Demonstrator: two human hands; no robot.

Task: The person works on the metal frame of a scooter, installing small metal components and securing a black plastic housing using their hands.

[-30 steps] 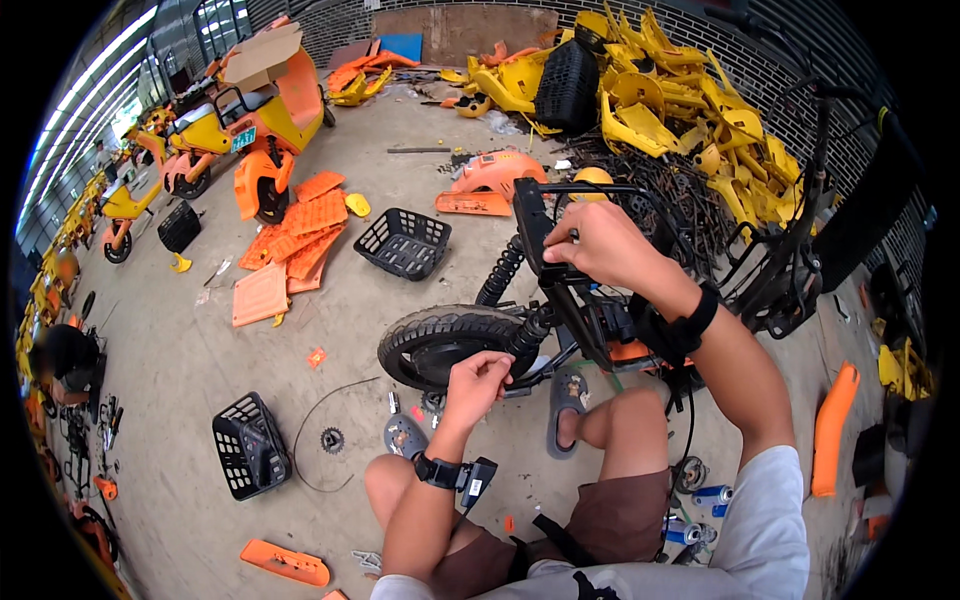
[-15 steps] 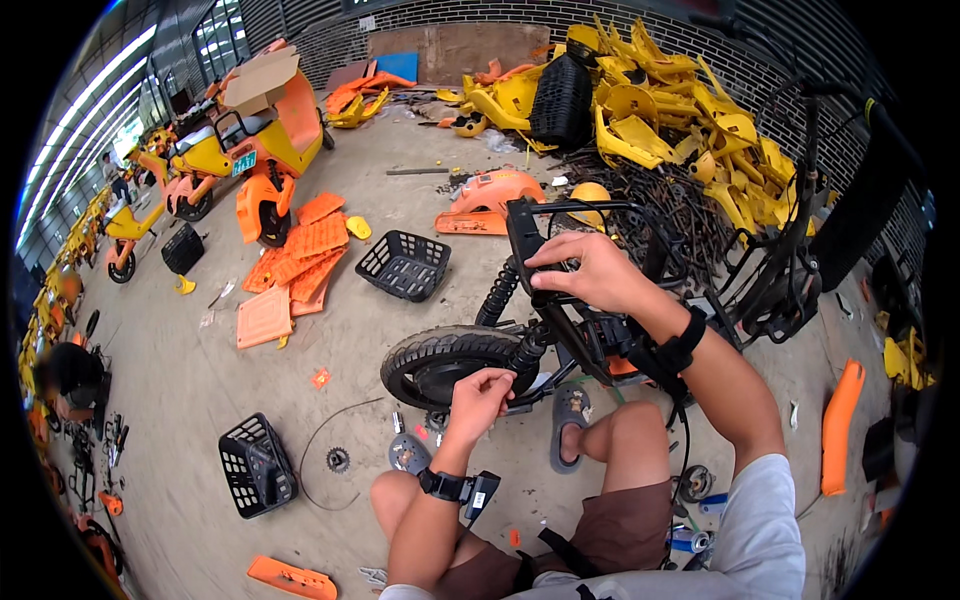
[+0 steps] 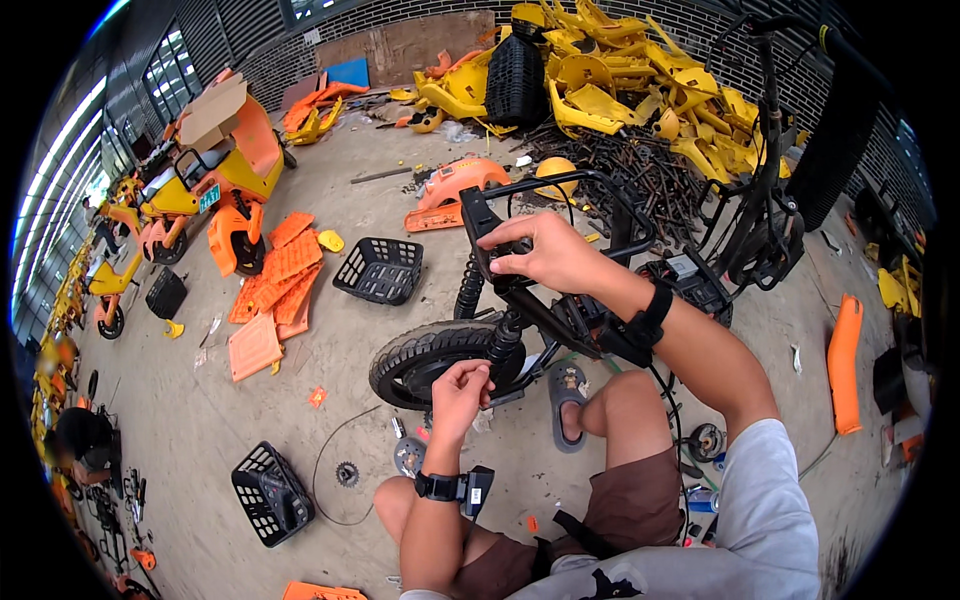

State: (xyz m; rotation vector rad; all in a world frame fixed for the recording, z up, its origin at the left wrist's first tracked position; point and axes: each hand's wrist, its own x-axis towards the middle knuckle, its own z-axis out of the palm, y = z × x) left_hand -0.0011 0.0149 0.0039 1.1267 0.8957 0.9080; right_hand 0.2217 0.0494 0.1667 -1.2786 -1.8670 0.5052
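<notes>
A stripped black scooter frame (image 3: 560, 320) lies in front of me on the concrete floor, its small black wheel (image 3: 425, 355) toward my left. My right hand (image 3: 545, 250) grips the black tubular rack bar at the frame's upper end. My left hand (image 3: 462, 385) is closed at the wheel's hub area, fingers pinched on a small part I cannot make out. Both wrists wear black bands. I sit low, knees bent, one sandalled foot (image 3: 568, 400) beside the frame.
A black plastic basket (image 3: 380, 268) sits beyond the wheel, another basket (image 3: 270, 493) at lower left. Orange panels (image 3: 270, 300) lie at left, yellow shells (image 3: 620, 85) and dark metal scrap are heaped at the back. A sprocket (image 3: 347, 473) and cable lie near my knee.
The view has shifted slightly; my right hand stays on the rack bar and my left hand stays at the wheel hub, with little visible movement.
</notes>
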